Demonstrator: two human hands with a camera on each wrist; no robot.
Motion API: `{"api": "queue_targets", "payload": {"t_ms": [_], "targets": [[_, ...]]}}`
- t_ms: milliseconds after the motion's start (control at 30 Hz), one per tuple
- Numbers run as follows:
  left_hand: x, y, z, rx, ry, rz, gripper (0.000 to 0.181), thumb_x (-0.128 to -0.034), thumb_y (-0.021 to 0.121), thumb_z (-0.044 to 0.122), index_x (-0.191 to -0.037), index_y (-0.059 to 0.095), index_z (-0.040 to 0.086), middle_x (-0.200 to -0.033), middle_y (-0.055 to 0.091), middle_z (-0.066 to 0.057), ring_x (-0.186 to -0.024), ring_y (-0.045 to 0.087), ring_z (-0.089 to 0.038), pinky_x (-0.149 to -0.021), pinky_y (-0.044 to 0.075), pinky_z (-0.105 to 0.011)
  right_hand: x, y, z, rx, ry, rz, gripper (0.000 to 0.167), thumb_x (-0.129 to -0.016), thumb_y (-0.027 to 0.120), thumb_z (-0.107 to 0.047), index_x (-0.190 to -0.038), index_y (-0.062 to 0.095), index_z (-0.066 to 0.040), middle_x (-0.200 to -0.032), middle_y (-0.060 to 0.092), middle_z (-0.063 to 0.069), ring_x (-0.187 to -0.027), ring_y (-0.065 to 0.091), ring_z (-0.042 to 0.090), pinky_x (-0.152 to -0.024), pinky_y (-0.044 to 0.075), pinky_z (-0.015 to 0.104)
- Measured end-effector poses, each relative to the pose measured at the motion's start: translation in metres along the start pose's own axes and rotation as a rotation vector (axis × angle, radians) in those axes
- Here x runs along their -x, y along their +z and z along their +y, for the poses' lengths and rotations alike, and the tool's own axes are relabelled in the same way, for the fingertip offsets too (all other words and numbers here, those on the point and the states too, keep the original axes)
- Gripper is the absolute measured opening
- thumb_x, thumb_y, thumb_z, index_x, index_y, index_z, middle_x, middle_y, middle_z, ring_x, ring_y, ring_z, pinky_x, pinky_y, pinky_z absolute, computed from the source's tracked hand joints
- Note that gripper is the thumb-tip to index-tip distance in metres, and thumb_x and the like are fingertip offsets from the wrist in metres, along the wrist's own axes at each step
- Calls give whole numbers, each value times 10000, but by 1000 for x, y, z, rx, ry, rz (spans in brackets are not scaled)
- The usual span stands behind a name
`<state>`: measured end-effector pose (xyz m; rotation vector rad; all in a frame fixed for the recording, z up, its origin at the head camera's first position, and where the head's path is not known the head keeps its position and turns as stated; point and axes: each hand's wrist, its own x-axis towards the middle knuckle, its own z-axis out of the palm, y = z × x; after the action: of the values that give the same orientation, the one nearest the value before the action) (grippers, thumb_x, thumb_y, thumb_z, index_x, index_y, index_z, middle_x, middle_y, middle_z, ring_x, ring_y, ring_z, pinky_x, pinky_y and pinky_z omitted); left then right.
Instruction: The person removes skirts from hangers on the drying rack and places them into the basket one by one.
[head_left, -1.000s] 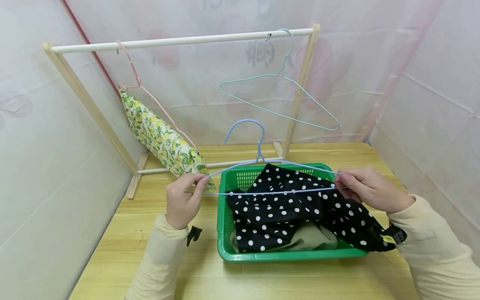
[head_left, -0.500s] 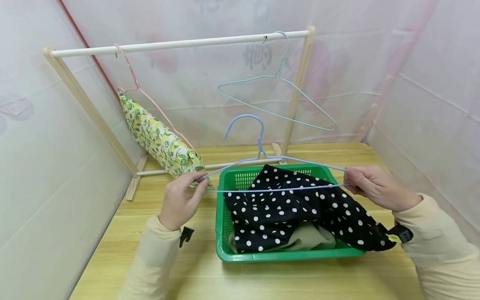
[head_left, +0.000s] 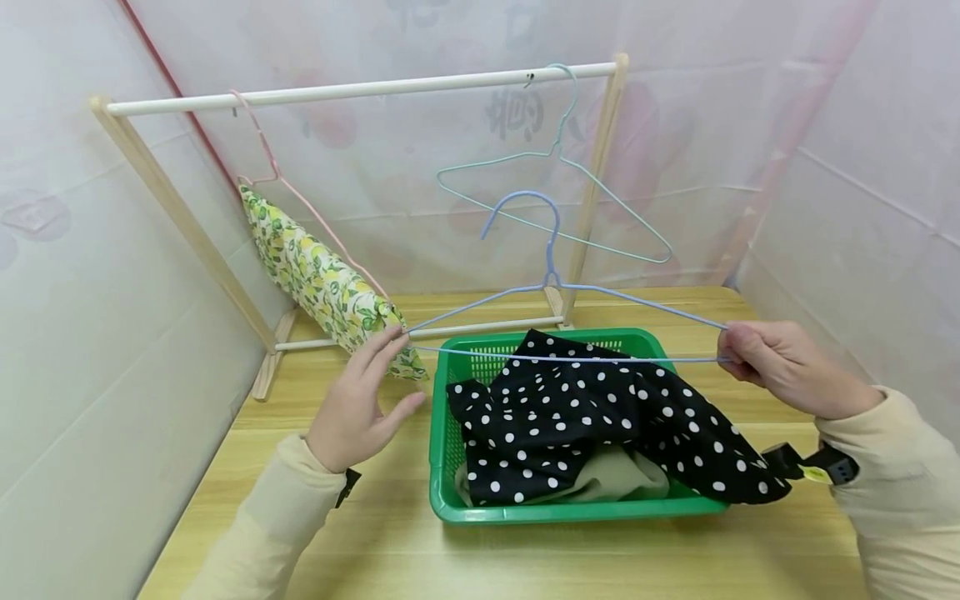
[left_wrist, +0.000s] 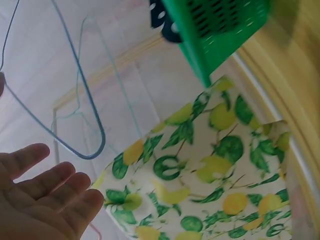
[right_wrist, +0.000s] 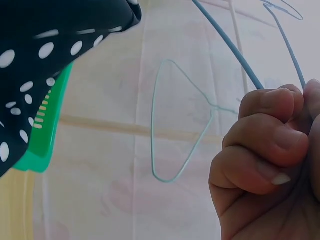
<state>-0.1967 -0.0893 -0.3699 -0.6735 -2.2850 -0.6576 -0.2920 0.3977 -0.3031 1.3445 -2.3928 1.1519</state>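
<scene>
A blue wire hanger (head_left: 630,295) is held up over the basket, hook upward and bare of cloth. My right hand (head_left: 795,367) grips its right end; in the right wrist view the fingers (right_wrist: 270,135) curl round the wire. My left hand (head_left: 363,408) is beside the hanger's left end, fingers straight and thumb spread. In the left wrist view the hanger's rounded corner (left_wrist: 92,152) stands apart from the extended fingers (left_wrist: 65,185). Below lies a black cloth with white dots (head_left: 555,417) in a green basket (head_left: 540,515), its right part hanging over the rim.
Behind stands a rack with a white rod (head_left: 375,87). From it hang a pink hanger (head_left: 266,154) with lemon-print fabric (head_left: 322,283) and a bare mint hanger (head_left: 525,154). An olive cloth (head_left: 615,479) lies under the dotted one. Wooden table (head_left: 420,558) beneath.
The blue hanger has moved right and up with my right hand. My left hand has let go of its left end, the fingers straightening. Basket and rack stay put.
</scene>
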Motion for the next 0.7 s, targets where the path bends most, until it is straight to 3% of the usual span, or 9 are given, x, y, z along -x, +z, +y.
{"api": "queue_targets", "payload": {"t_ms": [233,467,700], "targets": [[17,14,4,-17,31,-184,833,-907,565,555,-1450,349,-39,-1521,309,-171,-1391,311,-314,-1123,270,-415,-1,-11,5,39,13,81,406,-986,322,122,-704,502,-110,-587,402,-55,-478,370,62,-430,300,224],[31,34,5,-58,76,-315,884,-904,521,610,-1462,318,-46,-1539,268,-165,-1405,281,-318,-1115,276,-452,-3,-21,9,52,158,177,394,-1022,346,14,-687,531,-78,-554,423,-5,-459,365,94,-407,273,258],[43,45,6,-100,43,-421,896,-895,521,625,-1474,309,-24,-1545,260,-173,-1412,265,-326,-1108,274,-479,-21,-18,8,118,284,273,387,-1054,361,-173,-729,541,-63,-548,463,16,-432,360,122,-393,271,292]]}}
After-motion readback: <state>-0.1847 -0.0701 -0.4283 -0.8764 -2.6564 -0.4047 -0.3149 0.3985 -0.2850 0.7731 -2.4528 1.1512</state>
